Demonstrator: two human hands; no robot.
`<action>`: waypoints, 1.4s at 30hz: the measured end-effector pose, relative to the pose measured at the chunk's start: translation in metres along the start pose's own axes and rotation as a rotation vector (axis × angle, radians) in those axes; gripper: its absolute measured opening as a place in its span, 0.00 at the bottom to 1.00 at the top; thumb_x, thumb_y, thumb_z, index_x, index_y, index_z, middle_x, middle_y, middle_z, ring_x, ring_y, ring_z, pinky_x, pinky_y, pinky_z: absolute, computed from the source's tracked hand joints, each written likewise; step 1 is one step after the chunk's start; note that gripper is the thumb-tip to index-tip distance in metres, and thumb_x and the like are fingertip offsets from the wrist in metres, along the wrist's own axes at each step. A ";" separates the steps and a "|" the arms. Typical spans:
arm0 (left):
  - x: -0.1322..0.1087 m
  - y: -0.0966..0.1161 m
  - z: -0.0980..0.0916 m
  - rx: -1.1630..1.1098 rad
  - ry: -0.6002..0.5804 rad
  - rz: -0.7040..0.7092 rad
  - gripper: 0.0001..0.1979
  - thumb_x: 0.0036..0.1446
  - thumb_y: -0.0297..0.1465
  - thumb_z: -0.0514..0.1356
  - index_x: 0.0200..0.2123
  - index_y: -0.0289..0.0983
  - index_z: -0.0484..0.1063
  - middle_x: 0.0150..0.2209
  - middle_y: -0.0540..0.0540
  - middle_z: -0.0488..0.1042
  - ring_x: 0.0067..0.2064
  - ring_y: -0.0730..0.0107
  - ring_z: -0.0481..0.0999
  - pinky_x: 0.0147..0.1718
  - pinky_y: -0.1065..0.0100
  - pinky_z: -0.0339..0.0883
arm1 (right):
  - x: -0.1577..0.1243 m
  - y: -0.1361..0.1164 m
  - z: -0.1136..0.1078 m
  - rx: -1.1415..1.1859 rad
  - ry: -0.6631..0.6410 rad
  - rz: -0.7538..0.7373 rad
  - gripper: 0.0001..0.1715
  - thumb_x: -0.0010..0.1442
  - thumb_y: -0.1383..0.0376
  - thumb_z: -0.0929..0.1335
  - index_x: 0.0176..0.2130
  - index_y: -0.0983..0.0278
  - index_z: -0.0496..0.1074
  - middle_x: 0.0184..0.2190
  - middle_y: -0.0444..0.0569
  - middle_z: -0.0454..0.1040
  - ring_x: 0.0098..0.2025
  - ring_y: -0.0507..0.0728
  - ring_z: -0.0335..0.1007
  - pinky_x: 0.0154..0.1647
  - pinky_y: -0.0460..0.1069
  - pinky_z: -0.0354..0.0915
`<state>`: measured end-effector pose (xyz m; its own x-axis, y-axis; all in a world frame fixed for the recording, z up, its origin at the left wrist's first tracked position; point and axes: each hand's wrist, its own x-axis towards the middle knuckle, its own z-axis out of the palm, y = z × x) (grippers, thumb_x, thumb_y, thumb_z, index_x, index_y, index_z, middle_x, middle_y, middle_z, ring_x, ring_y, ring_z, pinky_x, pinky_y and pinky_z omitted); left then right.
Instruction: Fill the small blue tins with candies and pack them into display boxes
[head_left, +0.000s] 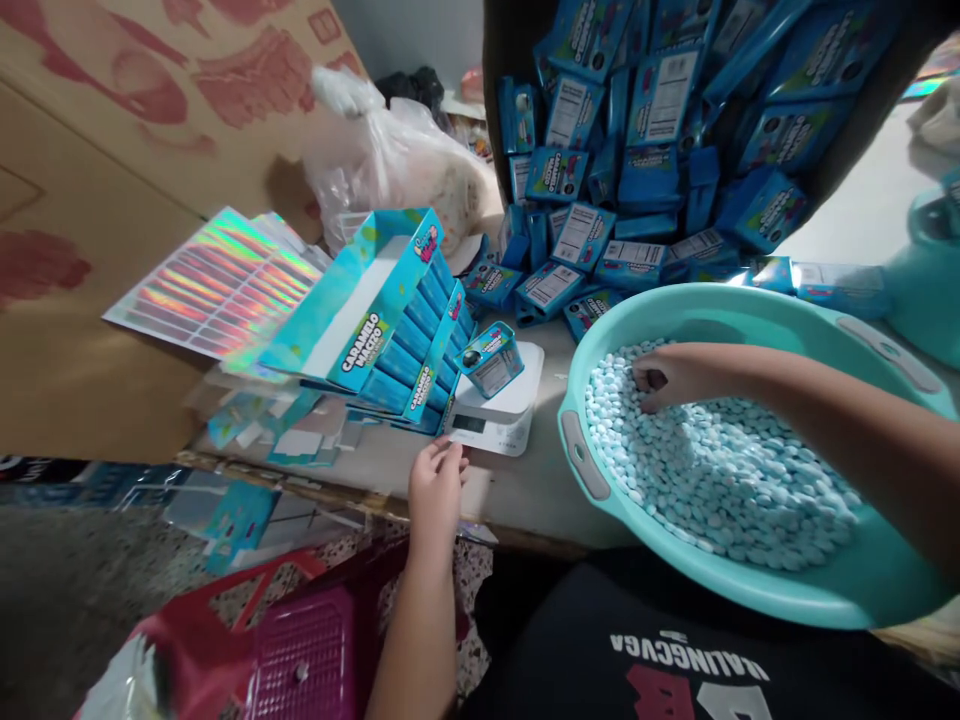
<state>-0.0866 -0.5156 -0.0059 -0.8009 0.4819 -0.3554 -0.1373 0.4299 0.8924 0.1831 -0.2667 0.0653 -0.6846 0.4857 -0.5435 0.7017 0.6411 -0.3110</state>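
Observation:
My left hand (437, 480) rests at the table edge, by the front corner of a white kitchen scale (487, 432). Its fingers are loosely stretched and hold nothing. On the scale's plate sits a small blue candy box (491, 358), tilted in view; whether it is full I cannot see. My right hand (664, 378) reaches into pale blue candies (720, 480) in a large turquoise tub (675, 575). Its fingers curl in among the candies, with fingertips partly hidden. Left of the scale, a display carton (364, 340) marked "Caramelo Macizo" contains rows of blue boxes.
Many blue candy boxes (581, 235) spill from a dark carton behind the tub. Shiny holographic sheets (225, 280) lie at left before a large cardboard box (112, 200). A white plastic bag (390, 160) stands behind. Below are a purple basket (304, 650) and red plastic furniture (195, 640).

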 end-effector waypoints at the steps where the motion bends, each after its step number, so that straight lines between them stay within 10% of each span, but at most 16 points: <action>1: 0.002 0.001 0.000 -0.011 0.005 -0.008 0.17 0.55 0.36 0.63 0.45 0.35 0.69 0.35 0.41 0.80 0.33 0.68 0.79 0.28 0.70 0.70 | 0.000 0.000 0.000 0.007 0.000 0.004 0.12 0.56 0.58 0.74 0.34 0.61 0.69 0.31 0.46 0.73 0.30 0.55 0.66 0.30 0.50 0.55; 11: -0.002 -0.002 0.007 -0.095 0.044 0.032 0.23 0.53 0.33 0.69 0.46 0.39 0.60 0.30 0.47 0.80 0.29 0.72 0.78 0.31 0.71 0.71 | 0.003 0.004 0.003 0.018 0.001 0.000 0.13 0.56 0.57 0.74 0.33 0.61 0.69 0.30 0.46 0.73 0.30 0.55 0.66 0.30 0.50 0.55; 23: -0.013 0.015 0.044 -0.194 -0.212 -0.045 0.26 0.56 0.28 0.66 0.56 0.36 0.60 0.27 0.47 0.79 0.28 0.69 0.80 0.28 0.71 0.73 | 0.000 0.002 0.001 -0.005 0.006 -0.012 0.13 0.56 0.57 0.73 0.34 0.62 0.69 0.31 0.47 0.73 0.31 0.55 0.65 0.30 0.50 0.53; 30: -0.005 0.018 0.037 -0.055 -0.265 0.022 0.19 0.46 0.34 0.70 0.39 0.32 0.72 0.26 0.46 0.78 0.21 0.75 0.72 0.22 0.76 0.64 | 0.003 0.005 0.003 -0.003 0.006 -0.012 0.16 0.54 0.53 0.72 0.36 0.61 0.70 0.33 0.47 0.74 0.32 0.57 0.66 0.30 0.50 0.54; 42: -0.019 0.017 0.023 0.244 -0.359 0.059 0.31 0.49 0.37 0.69 0.56 0.32 0.71 0.19 0.52 0.72 0.18 0.72 0.68 0.19 0.72 0.61 | -0.002 0.003 0.001 0.000 0.011 -0.042 0.17 0.53 0.52 0.71 0.35 0.61 0.69 0.33 0.48 0.73 0.33 0.58 0.67 0.31 0.50 0.54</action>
<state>-0.0601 -0.4997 0.0096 -0.5437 0.7274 -0.4185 0.0788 0.5407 0.8375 0.1866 -0.2663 0.0641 -0.7159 0.4649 -0.5209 0.6719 0.6614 -0.3332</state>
